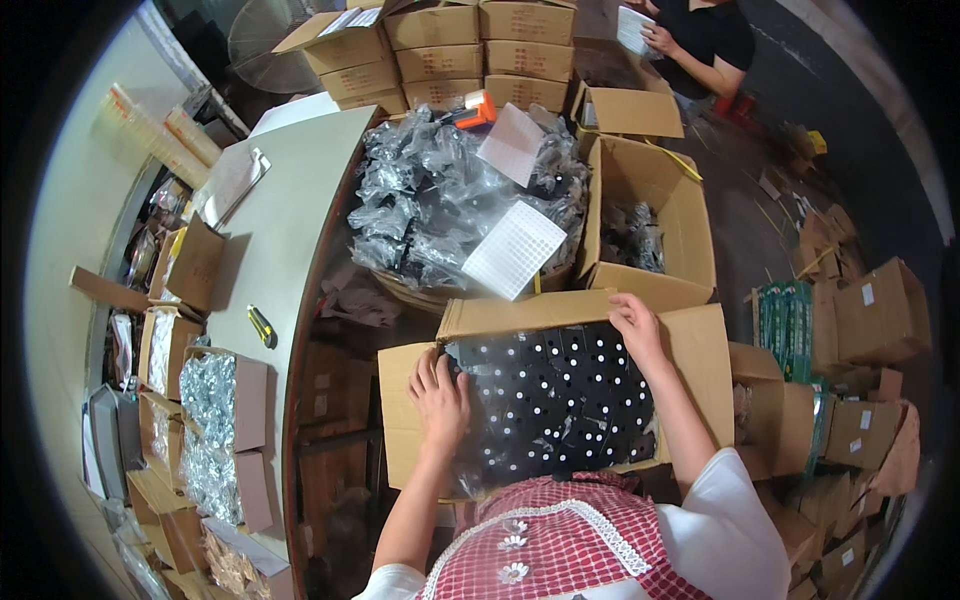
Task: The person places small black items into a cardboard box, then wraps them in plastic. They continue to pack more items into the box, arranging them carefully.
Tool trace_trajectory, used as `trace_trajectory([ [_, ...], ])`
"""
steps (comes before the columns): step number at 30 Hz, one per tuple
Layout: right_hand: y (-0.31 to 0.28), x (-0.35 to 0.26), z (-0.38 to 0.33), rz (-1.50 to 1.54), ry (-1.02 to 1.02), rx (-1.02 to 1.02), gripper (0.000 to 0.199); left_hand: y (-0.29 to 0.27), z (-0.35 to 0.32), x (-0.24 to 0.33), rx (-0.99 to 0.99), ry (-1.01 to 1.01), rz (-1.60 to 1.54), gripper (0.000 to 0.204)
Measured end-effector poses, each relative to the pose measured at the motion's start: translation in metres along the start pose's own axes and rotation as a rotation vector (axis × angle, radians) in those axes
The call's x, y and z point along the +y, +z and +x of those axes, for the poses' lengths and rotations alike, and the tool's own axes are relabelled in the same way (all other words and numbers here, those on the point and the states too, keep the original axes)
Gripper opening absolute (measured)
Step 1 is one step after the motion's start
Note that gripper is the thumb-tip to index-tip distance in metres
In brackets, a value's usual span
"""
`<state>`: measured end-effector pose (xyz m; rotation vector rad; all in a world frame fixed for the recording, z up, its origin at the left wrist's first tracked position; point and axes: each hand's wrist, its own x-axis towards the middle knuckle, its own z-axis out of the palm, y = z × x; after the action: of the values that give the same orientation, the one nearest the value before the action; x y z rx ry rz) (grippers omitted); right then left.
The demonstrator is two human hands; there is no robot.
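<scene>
Black sheets dotted with white, under clear plastic [550, 400], filling an open cardboard box [400, 420] just before the checked apron. Left hand [438, 400] flat on the plastic at the box's left edge, fingers [432, 368] spread and loose, gripping nothing. Right hand [636, 325] at the far right corner, fingers curled over the sheet's edge, against the flap. Beyond, a heap of bagged dark parts [430, 200] with white grid cards [512, 250]. Left, a grey table [290, 200] with a yellow utility knife [261, 326]. Farther, stacked cartons [470, 50] and another person [700, 40].
</scene>
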<state>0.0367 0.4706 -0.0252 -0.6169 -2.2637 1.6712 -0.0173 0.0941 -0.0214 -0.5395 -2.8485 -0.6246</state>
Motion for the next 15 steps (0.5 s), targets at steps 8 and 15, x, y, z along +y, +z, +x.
trace_trajectory([
  [8, -0.044, -0.015, -0.141, -0.699, -0.106, 0.352, 0.034, 0.001, -0.005, -0.012, 0.019, 0.063, -0.166, 0.041],
  [15, -0.025, -0.013, -0.201, -0.551, 0.026, 0.366, 0.036, 0.003, -0.009, -0.028, 0.022, 0.089, -0.386, 0.033],
])
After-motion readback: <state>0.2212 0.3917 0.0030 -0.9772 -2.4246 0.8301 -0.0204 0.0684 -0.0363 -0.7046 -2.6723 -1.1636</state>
